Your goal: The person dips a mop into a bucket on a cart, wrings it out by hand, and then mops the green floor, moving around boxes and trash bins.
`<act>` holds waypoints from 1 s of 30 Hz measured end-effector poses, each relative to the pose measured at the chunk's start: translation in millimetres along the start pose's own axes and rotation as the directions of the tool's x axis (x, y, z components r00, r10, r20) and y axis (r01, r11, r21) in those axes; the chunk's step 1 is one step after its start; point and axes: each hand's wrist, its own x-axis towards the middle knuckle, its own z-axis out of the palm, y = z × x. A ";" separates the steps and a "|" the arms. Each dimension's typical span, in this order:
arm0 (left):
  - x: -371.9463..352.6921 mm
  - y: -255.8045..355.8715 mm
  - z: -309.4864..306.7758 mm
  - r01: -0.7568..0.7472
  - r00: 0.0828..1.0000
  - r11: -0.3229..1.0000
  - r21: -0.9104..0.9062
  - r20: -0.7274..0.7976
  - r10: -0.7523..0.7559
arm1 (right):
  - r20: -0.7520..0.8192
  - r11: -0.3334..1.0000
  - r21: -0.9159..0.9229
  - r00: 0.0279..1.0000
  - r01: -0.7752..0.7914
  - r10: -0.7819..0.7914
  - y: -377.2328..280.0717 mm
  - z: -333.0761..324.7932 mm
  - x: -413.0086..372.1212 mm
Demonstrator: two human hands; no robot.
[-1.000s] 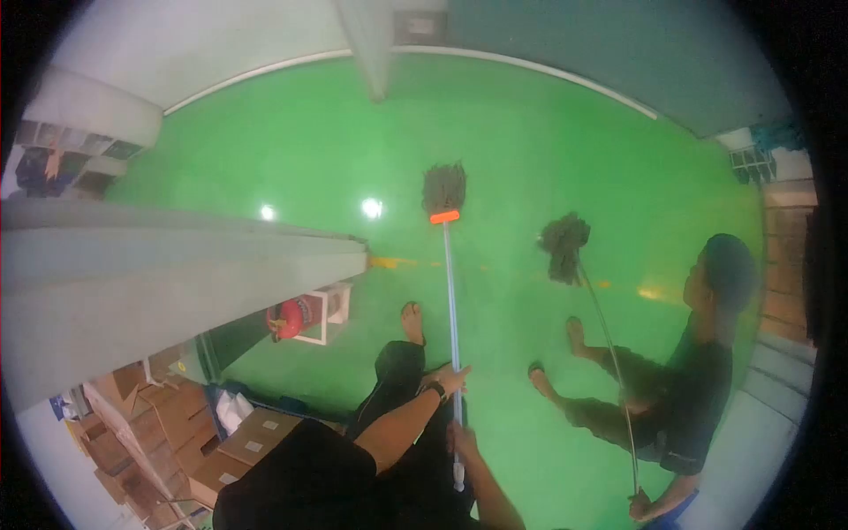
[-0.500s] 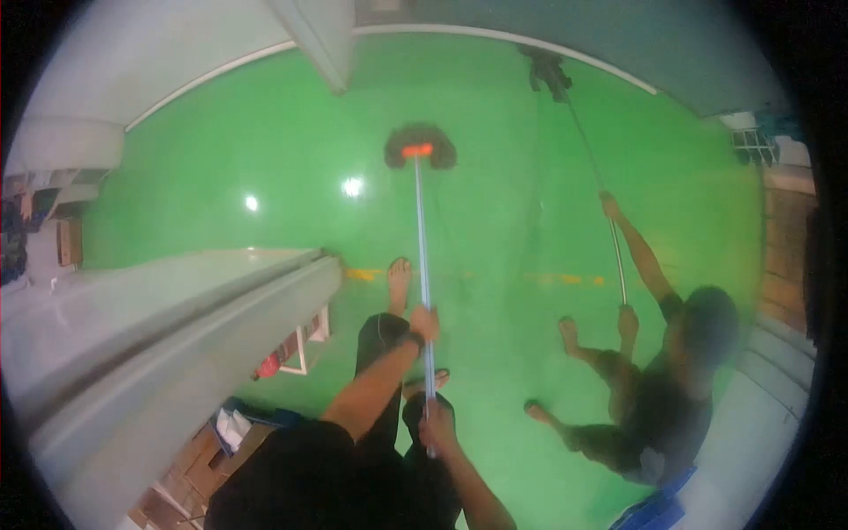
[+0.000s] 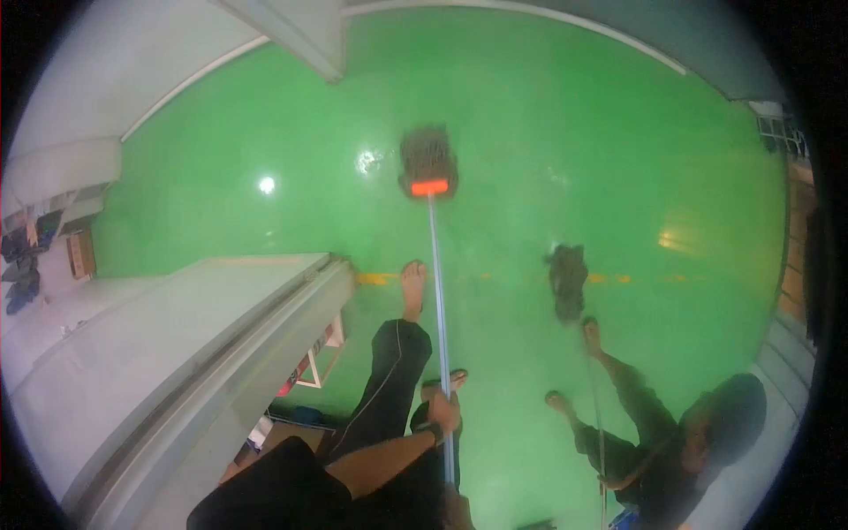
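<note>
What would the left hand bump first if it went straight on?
Maybe the other mop, across the green floor; but the left hand looks higher up, so it might pass over.

The left arm (image 3: 375, 465) reaches in from the lower left, its upper part covered by a black sleeve (image 3: 265, 486) and its bare forearm slanting up and to the right across the front of the body. The wrist (image 3: 427, 436) looks nearly straight and wears a dark band (image 3: 435, 432). Beyond it, the left hand (image 3: 444, 411) is closed, fingers curled round in a grip. The right hand (image 3: 457, 510) sits lower and nearer the body, apart from the left, partly cut off by the bottom edge; its finger pose is too dark and blurred to tell.
</note>
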 end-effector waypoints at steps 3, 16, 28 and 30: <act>6.0 7.7 4.5 -0.065 0.996 0.823 0.564 -0.011 0.085 | 0.102 0.936 0.173 0.951 -0.308 0.294 -39.5 -7.6 -18.8; 223.1 66.1 -61.6 0.057 0.877 0.630 0.775 -0.341 0.339 | 0.175 0.941 -0.182 0.951 0.284 -0.253 -90.9 82.7 215.9; 137.4 62.1 -52.0 0.278 0.878 0.668 0.690 -0.464 0.114 | 0.247 0.827 -0.523 0.965 0.206 -0.085 -41.9 37.7 142.4; 287.3 119.1 -98.2 0.136 0.897 0.718 0.682 -0.392 0.203 | 0.248 0.529 -0.540 0.724 0.655 -0.644 -154.1 84.6 230.0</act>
